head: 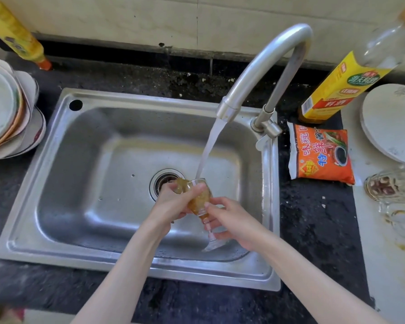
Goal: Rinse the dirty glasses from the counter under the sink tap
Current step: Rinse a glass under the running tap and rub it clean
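One stemmed glass (198,198) under rinse above the sink (56,141) drain, mouth tilted up toward the tap (262,64) stream, long axis slanting down to the foot, left hand (173,202) wrapped around bowl, right hand (232,220) pinching stem; next probably tipping out the brown water.

Bright even daylight, glare on steel sink (56,206), wide-angle bending, blurred edges
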Action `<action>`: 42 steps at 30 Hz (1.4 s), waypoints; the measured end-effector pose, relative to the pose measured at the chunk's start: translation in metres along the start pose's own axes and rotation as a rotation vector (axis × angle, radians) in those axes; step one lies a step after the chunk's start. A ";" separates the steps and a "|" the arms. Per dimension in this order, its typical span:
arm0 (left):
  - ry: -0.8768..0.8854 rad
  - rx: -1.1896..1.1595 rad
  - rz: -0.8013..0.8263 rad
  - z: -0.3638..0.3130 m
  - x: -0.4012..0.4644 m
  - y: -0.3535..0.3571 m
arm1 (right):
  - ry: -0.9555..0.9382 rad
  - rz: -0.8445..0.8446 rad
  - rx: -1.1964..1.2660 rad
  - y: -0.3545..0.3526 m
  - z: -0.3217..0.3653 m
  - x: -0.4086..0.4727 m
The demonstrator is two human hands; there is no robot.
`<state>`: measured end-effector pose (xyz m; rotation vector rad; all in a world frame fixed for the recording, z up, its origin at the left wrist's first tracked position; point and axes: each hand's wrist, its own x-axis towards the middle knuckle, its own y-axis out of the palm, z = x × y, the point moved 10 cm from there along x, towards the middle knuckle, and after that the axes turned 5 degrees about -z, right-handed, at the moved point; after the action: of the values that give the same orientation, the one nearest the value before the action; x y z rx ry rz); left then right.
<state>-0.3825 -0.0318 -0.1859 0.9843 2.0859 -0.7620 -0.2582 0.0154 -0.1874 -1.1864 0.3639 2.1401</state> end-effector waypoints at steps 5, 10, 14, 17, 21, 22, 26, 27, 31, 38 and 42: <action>-0.028 -0.076 0.084 0.010 0.000 0.007 | -0.018 -0.021 0.082 0.003 0.002 -0.002; 0.096 -0.148 0.197 0.000 -0.004 0.008 | -0.207 -0.108 0.000 -0.006 0.017 -0.005; 0.236 -0.200 0.183 -0.018 -0.012 -0.002 | -0.330 -0.088 0.168 -0.009 0.030 -0.008; 0.334 -0.237 0.120 -0.031 -0.019 -0.009 | -0.370 -0.087 0.252 -0.008 0.036 -0.005; 0.447 -0.219 0.059 -0.043 -0.027 -0.013 | -0.381 -0.049 0.331 -0.006 0.043 -0.001; 0.466 -0.217 0.048 -0.045 -0.028 -0.014 | -0.383 -0.055 0.348 -0.007 0.043 0.001; 0.507 -0.206 0.028 -0.047 -0.030 -0.015 | -0.329 -0.081 0.408 -0.005 0.036 0.008; 0.501 -0.211 0.033 -0.047 -0.030 -0.014 | -0.302 -0.060 0.412 -0.003 0.033 0.009; 0.436 -0.208 0.059 -0.036 -0.023 -0.010 | -0.177 0.028 0.416 0.005 0.021 0.009; 0.217 -0.158 0.205 -0.012 -0.003 0.020 | -0.080 -0.069 0.251 -0.016 0.004 0.004; 0.190 -0.163 0.262 -0.020 0.002 0.040 | -0.086 -0.125 0.274 -0.031 0.005 0.001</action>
<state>-0.3576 0.0055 -0.1841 1.2468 2.0829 -0.3720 -0.2413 0.0418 -0.1833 -0.9338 0.5129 1.9537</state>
